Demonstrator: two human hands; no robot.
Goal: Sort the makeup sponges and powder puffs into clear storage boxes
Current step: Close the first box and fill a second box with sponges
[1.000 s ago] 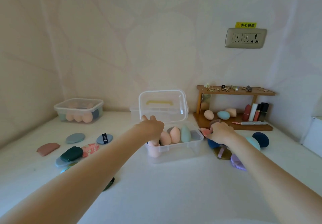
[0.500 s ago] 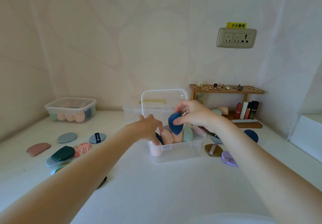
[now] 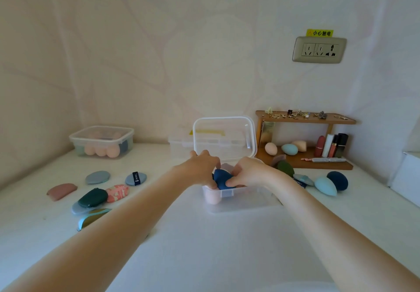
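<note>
While both the left hand [image 3: 202,169] and right hand [image 3: 247,173] curl around a navy sponge [image 3: 222,179] inside the open clear box [image 3: 227,197] at desk centre, puffs [image 3: 93,197] at nine o'clock and sponges [image 3: 325,186] at three o'clock remain unsorted, so I judge the job about half done.
</note>
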